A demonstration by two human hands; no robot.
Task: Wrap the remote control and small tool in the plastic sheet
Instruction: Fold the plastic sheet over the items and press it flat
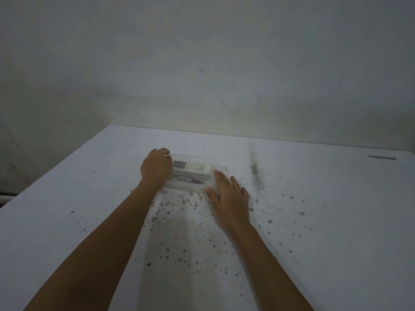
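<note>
White, speckled table [314, 209] meets a bare grey wall [202, 63]. Our left hand [156, 168], curled, grips the plastic sheet [193, 187] over the remote control [193, 168] and small tool [194, 180]; our right hand [229, 195] lies spread flat on it.

Both hands [157, 168] [229, 194] press plastic sheet [221, 168] over remote control [193, 168] (tool [194, 180] alongside).

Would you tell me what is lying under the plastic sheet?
Through the plastic sheet show the remote control and, nearer, the small tool. The left hand hides their left ends.
</note>
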